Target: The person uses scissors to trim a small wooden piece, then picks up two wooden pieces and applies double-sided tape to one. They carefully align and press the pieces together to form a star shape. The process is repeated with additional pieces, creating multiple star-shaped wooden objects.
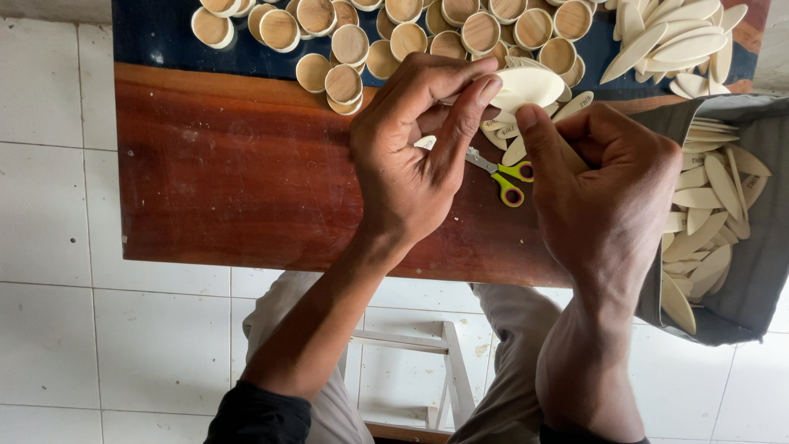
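Above the yellow-handled scissors [503,174], the left hand [411,156] and right hand [604,185] together pinch one pale oval wooden piece [526,86]. A loose pinch could drop it among the round wooden caps [345,82].

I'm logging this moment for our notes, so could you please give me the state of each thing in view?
left hand: grip closed on the pale oval piece
right hand: curled, thumb touching that oval piece
scissors: lying on the wooden table, blades hidden
round wooden caps: loose, heaped
grey bag: open, holding oval pieces
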